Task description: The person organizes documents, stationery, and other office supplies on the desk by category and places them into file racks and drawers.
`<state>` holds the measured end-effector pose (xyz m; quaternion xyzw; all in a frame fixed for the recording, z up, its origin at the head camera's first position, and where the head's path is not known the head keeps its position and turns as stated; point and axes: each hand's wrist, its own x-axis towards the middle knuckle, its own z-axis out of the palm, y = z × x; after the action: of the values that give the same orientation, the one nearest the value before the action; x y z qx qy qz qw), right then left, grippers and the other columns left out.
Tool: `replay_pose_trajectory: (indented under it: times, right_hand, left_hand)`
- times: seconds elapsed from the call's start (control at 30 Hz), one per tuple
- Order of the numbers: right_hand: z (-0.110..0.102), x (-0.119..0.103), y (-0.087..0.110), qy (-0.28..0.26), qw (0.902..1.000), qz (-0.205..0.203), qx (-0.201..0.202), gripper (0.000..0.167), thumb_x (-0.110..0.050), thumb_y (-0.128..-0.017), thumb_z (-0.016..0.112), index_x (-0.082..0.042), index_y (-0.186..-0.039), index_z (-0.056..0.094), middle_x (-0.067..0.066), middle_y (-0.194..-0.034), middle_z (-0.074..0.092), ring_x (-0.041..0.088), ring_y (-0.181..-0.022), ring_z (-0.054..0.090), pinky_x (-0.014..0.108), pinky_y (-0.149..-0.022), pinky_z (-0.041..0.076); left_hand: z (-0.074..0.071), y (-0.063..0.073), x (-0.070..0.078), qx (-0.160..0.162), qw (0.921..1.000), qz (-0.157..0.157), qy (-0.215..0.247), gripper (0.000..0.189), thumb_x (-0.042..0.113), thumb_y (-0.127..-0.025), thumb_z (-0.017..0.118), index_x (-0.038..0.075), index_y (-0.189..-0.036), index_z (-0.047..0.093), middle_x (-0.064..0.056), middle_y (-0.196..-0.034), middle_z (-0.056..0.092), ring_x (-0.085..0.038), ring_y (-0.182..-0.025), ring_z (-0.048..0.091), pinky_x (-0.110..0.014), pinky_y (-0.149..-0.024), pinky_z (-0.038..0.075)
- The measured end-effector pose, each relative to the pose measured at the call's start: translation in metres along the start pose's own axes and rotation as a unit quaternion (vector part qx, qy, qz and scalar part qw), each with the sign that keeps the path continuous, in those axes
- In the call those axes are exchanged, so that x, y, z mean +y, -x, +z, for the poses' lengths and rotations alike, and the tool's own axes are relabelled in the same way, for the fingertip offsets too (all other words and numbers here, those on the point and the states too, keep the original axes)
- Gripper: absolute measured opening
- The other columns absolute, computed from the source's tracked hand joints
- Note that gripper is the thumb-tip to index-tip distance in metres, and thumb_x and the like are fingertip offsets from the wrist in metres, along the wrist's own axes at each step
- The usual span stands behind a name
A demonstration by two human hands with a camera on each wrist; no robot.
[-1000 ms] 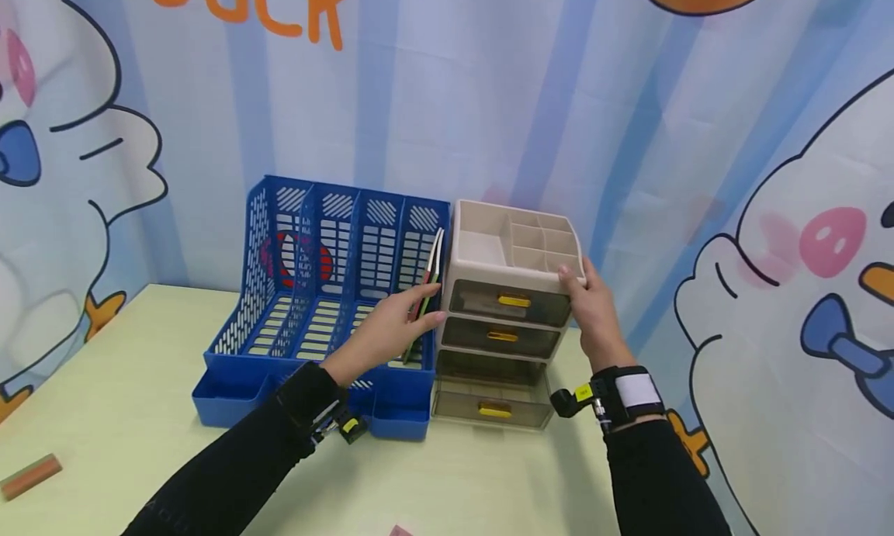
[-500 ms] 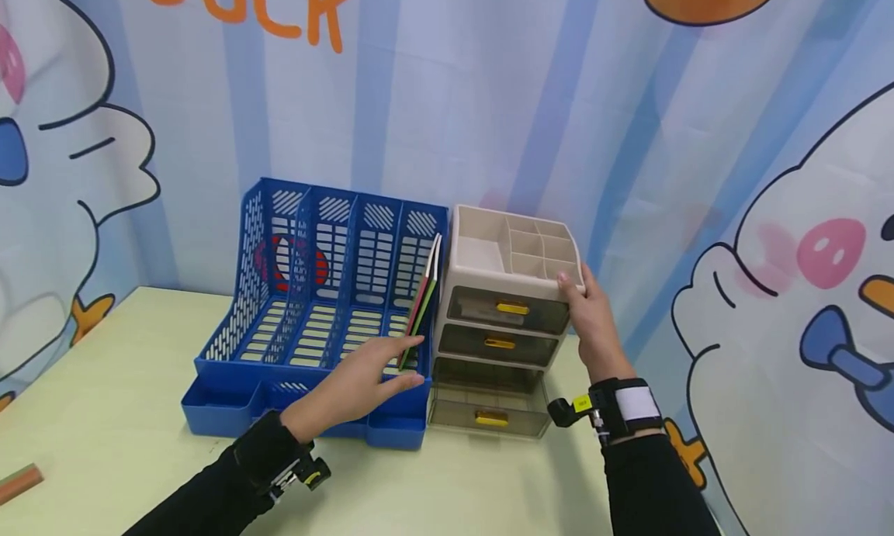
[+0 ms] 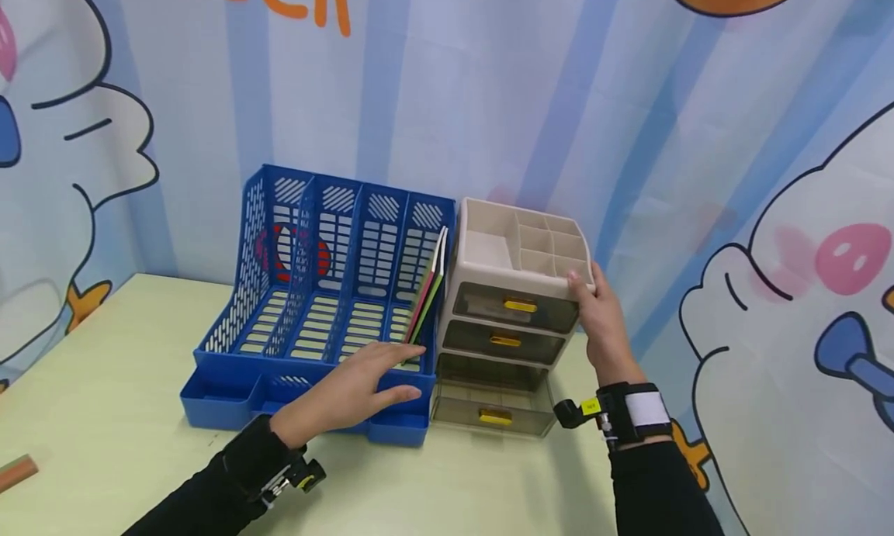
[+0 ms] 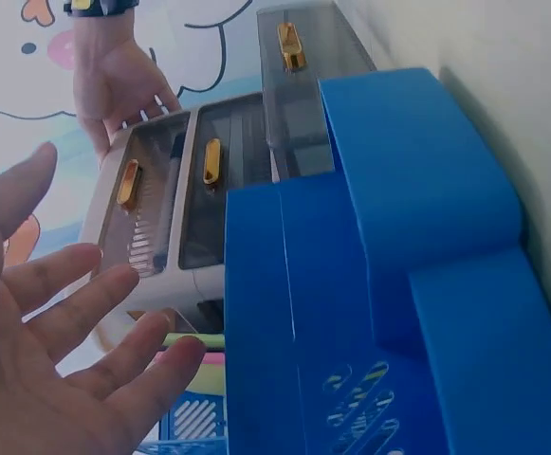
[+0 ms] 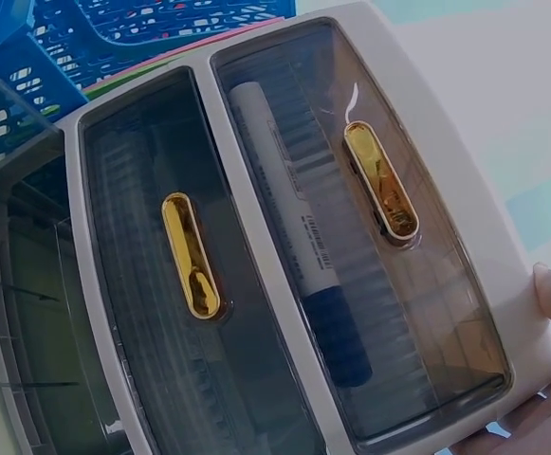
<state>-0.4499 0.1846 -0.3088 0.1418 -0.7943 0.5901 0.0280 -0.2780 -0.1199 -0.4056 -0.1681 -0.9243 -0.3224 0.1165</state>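
Observation:
My left hand point(image 3: 352, 389) reaches over the front of a blue file rack point(image 3: 220, 412), its fingers extended and holding nothing. Two thin notebooks point(image 3: 424, 292) lean in the rack's rightmost slot, just beyond those fingertips. Beside the rack stands a beige desktop drawer organizer point(image 3: 489, 245), tilted in the head view. My right hand point(image 3: 604, 323) grips its top right corner, thumb over the top edge and fingers behind the side. The bottom drawer point(image 3: 457, 412) is pulled out; the two above are closed. Through the top drawer's front shows a white marker with a blue cap point(image 5: 289, 199).
A reddish-brown stick-like piece point(image 3: 17, 474) lies at the table's left. Behind the rack and organizer hangs a cartoon-printed curtain point(image 3: 475, 78). The pale yellow table point(image 3: 482, 482) extends in front.
My left hand has drawn back from the notebooks, down and left toward the rack's front. My right hand keeps its grip on the organizer's corner.

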Motion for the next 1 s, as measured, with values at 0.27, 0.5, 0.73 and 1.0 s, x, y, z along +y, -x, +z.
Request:
replay_pose_trajectory:
  times: [0.27,0.5,0.73,1.0]
  right_hand:
    - [0.001,-0.003,-0.003,-0.005,1.0,0.002,0.001,0.07,-0.045,-0.102,0.046,-0.026,-0.159,0.011,0.015,-0.159,0.02,0.031,-0.144,0.021,0.054,-0.113,0.02]
    - [0.003,-0.005,-0.002,-0.01,0.9999,0.001,-0.005,0.068,-0.043,-0.102,0.046,-0.027,-0.159,0.012,0.015,-0.159,0.022,0.031,-0.144,0.02,0.054,-0.113,0.018]
    - [0.001,-0.003,0.001,-0.013,0.9999,0.0,-0.001,0.067,-0.043,-0.102,0.046,-0.029,-0.158,0.013,0.016,-0.157,0.025,0.032,-0.142,0.025,0.054,-0.112,0.02]
    - [0.0,-0.003,0.0,-0.012,0.9999,0.001,0.004,0.067,-0.044,-0.102,0.046,-0.027,-0.159,0.015,0.017,-0.156,0.027,0.033,-0.139,0.029,0.053,-0.111,0.023]
  left_hand:
    - [0.008,0.011,0.006,-0.061,0.9942,0.077,-0.043,0.063,0.049,-0.093,0.061,0.016,-0.145,0.049,-0.003,-0.144,0.051,-0.027,-0.134,0.043,-0.05,-0.107,0.036]
    - [0.02,0.03,0.01,-0.145,0.9845,0.097,-0.017,0.066,0.057,-0.088,0.061,0.025,-0.144,0.05,0.009,-0.141,0.052,-0.015,-0.129,0.045,-0.04,-0.103,0.042]
    - [0.027,0.041,0.011,-0.217,0.967,0.133,0.005,0.069,0.056,-0.085,0.065,0.022,-0.143,0.051,0.009,-0.14,0.053,-0.015,-0.125,0.048,-0.038,-0.1,0.045]
    - [0.039,0.054,0.007,-0.266,0.9455,0.187,0.007,0.055,0.045,-0.093,0.062,0.021,-0.142,0.052,0.012,-0.138,0.054,-0.008,-0.124,0.049,-0.032,-0.099,0.045]
